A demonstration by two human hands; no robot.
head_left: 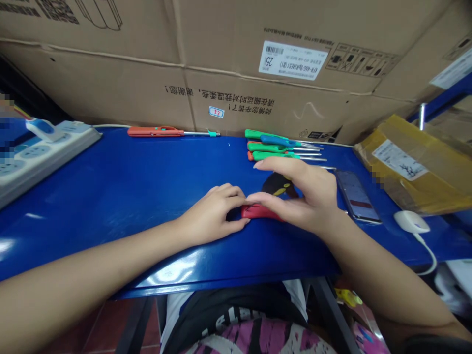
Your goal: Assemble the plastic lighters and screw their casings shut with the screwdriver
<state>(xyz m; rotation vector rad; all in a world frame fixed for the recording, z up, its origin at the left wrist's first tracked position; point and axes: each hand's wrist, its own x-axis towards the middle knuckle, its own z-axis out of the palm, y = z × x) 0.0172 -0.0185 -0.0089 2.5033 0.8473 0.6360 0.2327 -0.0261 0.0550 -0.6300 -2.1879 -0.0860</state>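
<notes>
A red lighter handle lies on the blue table, partly covered by my right hand. My left hand pinches its left end between thumb and fingers. Over its right part is my right hand, thumb and forefinger spread wide; the thumb reaches across the handle's upper edge, and I cannot tell whether it touches. Between those spread fingers shows a dark rounded thing with a yellow mark, its lower part hidden. Just beyond my right hand lie several green, blue and orange long-nosed lighters.
An orange lighter lies at the table's back edge, before a large cardboard box. A power strip stands at left. On the right are a phone, a white corded device and a yellow taped package.
</notes>
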